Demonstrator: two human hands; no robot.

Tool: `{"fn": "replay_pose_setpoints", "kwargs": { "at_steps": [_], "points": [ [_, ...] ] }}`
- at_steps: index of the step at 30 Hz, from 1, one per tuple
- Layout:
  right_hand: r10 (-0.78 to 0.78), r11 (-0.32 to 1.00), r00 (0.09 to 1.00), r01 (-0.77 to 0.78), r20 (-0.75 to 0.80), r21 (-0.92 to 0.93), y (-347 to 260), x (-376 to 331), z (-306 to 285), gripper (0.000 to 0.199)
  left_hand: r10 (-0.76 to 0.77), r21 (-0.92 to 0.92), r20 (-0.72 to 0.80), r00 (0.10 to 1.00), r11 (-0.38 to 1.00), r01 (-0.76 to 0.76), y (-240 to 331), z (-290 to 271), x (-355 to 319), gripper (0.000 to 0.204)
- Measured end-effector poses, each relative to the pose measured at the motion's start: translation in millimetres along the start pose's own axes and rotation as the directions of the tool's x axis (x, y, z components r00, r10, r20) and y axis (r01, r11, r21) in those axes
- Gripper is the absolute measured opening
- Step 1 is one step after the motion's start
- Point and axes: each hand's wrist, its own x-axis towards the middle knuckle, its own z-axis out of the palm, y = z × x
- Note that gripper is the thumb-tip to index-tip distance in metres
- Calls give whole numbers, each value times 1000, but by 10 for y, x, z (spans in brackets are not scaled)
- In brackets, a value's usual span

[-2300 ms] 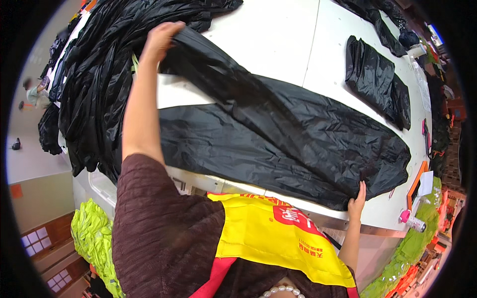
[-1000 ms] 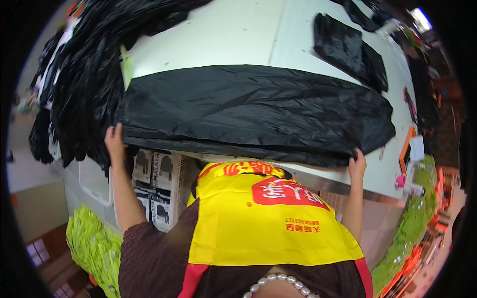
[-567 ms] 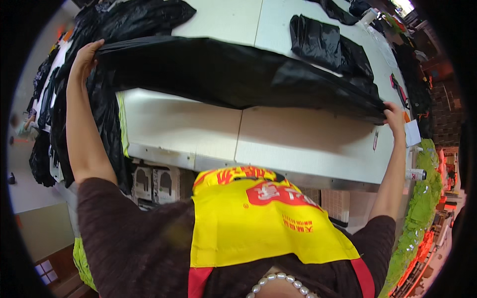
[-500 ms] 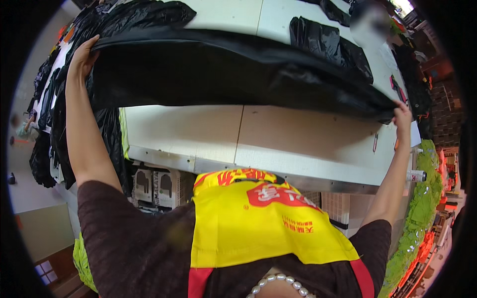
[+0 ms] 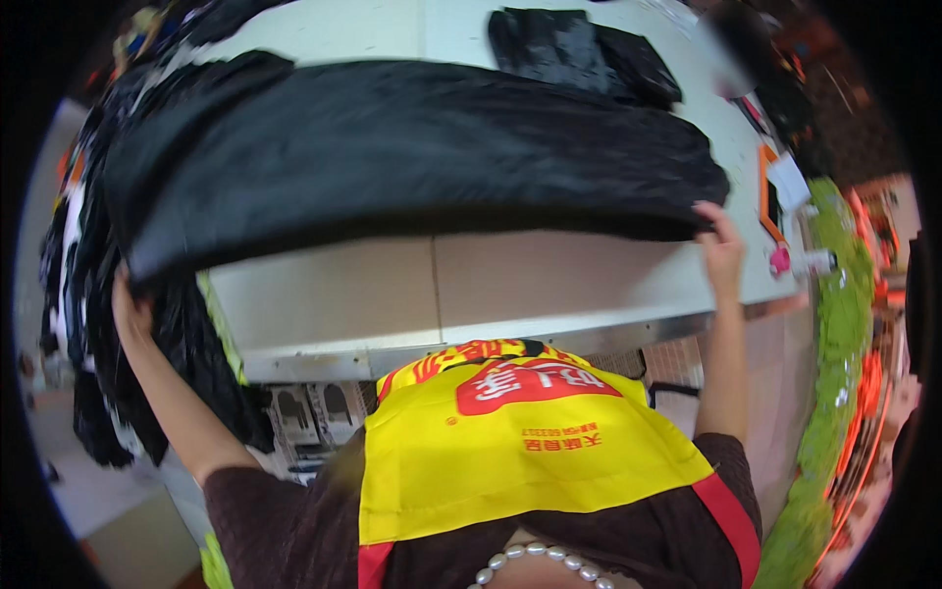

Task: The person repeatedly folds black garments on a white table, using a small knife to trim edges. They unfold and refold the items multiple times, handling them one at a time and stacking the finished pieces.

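A long, wide piece of thin black fabric (image 5: 422, 147) stretches across the white table in front of me. Its near edge bows slightly and seems raised a little above the tabletop. My left hand (image 5: 133, 306) is closed on its near left corner, with the fingertips partly behind the cloth. At the near right corner, my right hand (image 5: 721, 250) pinches the fabric between thumb and fingers. The far side of the cloth spreads flat and looks a little blurred.
A folded stack of shiny black fabric (image 5: 584, 59) lies at the far right of the white table (image 5: 334, 294). More black fabric (image 5: 186, 344) hangs over the left edge. An orange-framed item (image 5: 769, 196), a bottle (image 5: 814, 262) and bright green cloth (image 5: 834, 393) are at the right.
Both hands have come down and nearer to me, the left one most. The black fabric has dropped from a raised, folded-looking band to a broad spread over the table.
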Motion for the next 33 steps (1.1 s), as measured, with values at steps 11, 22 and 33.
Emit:
{"fn": "replay_pose_setpoints", "kwargs": {
  "at_steps": [11, 22, 33],
  "points": [
    [368, 901, 854, -425, 369, 86, 277, -865, 635, 29, -109, 37, -743, 660, 979, 202, -2486, 61, -515, 84],
    [491, 604, 857, -463, -154, -648, 3060, -365, -280, 41, 179, 347, -549, 816, 938, 28, -2565, 791, -1202, 56],
    [228, 668, 972, -192, -47, -719, 2332, -287, -526, 68, 106, 511, 11, 994, 854, -97, -2372, 806, -1870, 70]
  ]
}}
